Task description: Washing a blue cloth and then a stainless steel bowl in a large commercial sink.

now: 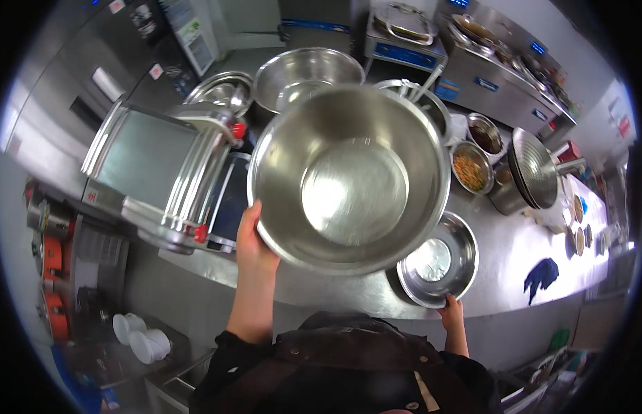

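My left hand (254,240) grips the rim of a large, deep stainless steel bowl (354,191), raised in front of me with its bare inside facing up. At the lower right my right hand (450,306) holds the near rim of a smaller stainless steel bowl (463,259), which looks tilted above the steel worktable (491,290). The large bowl overlaps this smaller one in the view. No food shows in either bowl. The fingers beneath both rims are hidden.
A dough sheeter (155,155) with red knobs stands left. Behind are another large steel bowl (310,64) and a pot with utensils (440,111). Rightward are a bowl of diced food (471,171), a perforated strainer (538,168) and a dark cloth (542,274).
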`<state>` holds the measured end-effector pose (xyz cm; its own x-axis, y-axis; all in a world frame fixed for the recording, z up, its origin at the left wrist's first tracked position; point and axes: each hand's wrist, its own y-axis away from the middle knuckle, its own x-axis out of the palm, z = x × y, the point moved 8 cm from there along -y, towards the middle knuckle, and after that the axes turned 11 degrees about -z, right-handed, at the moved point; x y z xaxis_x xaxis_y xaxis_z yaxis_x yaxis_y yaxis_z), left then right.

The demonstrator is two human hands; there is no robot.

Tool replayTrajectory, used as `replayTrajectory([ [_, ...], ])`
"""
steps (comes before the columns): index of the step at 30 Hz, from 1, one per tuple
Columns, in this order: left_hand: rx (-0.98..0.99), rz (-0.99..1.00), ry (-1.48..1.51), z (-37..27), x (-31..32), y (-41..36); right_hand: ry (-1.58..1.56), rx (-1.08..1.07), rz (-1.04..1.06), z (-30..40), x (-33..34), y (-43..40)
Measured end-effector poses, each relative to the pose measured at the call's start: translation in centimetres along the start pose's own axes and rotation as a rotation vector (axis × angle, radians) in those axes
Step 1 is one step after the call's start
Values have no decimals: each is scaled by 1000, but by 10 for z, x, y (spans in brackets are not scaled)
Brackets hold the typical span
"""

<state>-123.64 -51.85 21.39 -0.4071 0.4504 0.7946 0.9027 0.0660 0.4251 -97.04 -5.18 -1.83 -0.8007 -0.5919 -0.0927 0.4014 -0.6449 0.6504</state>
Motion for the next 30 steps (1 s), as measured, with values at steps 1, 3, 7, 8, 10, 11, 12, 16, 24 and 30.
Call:
replayTrajectory([
  [1,-13,38,64,-4,19,-4,-31,32,-21,-2,-3,0],
  [3,61,173,152,-16,56,-24,1084,-900,43,6,-12,-13],
  [7,336,318,262,-62,130,-70,98,-272,109,-13,-12,-46],
  [8,344,347,280,-67,147,-88,136,-322,144,-10,-8,-47],
  [10,361,332,321,-67,168,-130,122,-273,157,-8,-3,-47],
  [11,378,292,343,-64,172,-153,69,-173,143,-9,1,-42],
  [12,366,232,379,-62,169,-182,465,-638,146,20,11,-18],
  [16,348,30,421,-35,151,-276,889,-726,97,16,-2,-19],
  [24,302,-243,282,12,73,-386,995,-509,83,-14,-10,-47],
  [30,256,-172,-129,30,52,-382,1003,-652,62,21,21,-2],
])
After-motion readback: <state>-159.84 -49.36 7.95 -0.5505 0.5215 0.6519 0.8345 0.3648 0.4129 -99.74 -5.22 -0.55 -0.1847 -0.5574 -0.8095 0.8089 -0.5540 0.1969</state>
